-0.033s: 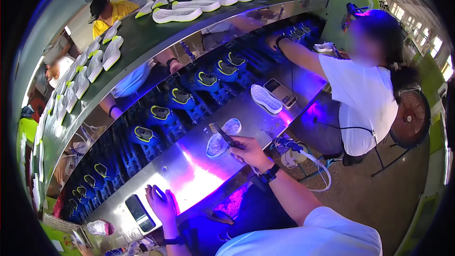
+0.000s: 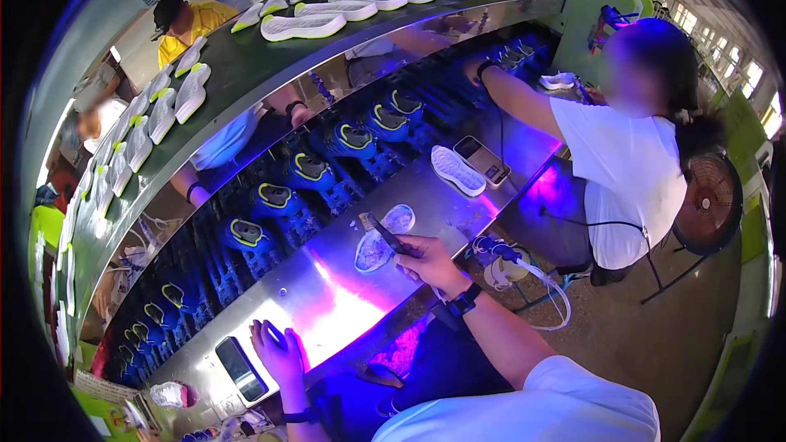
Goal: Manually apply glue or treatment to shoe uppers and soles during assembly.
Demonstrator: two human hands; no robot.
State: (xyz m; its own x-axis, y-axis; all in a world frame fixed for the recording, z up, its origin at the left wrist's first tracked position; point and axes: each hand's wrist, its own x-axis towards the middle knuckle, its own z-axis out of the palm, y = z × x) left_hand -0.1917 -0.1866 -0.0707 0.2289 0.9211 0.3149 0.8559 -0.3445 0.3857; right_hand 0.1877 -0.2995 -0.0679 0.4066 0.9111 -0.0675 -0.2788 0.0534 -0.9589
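Note:
My right hand [image 2: 426, 259] is closed around the dark handle of a flat brush [image 2: 385, 233]. The brush's pale tip is over a whitish, sole-shaped piece [image 2: 375, 254] on the metal table [image 2: 327, 233]; whether they touch I cannot tell. My left hand [image 2: 281, 355] lies on the brightly lit near edge of the table, fingers stretched out. A dark patch shows beside its thumb, too unclear to name. Right by that hand is a phone-like device [image 2: 240, 368] with a dark screen and white frame. Farther right lies a white shoe sole [image 2: 458, 171].
Blue shoe uppers [image 2: 355, 137] stand in a row on a dark conveyor behind the table. White soles [image 2: 304, 27] line the raised green belt. A co-worker [image 2: 626, 172] reaches across at right, beside a calculator-like device [image 2: 483, 162] and a fan [image 2: 709, 199].
My hands and the brush keep their places. The co-worker on the right has shifted slightly, and their reaching hand has moved a little.

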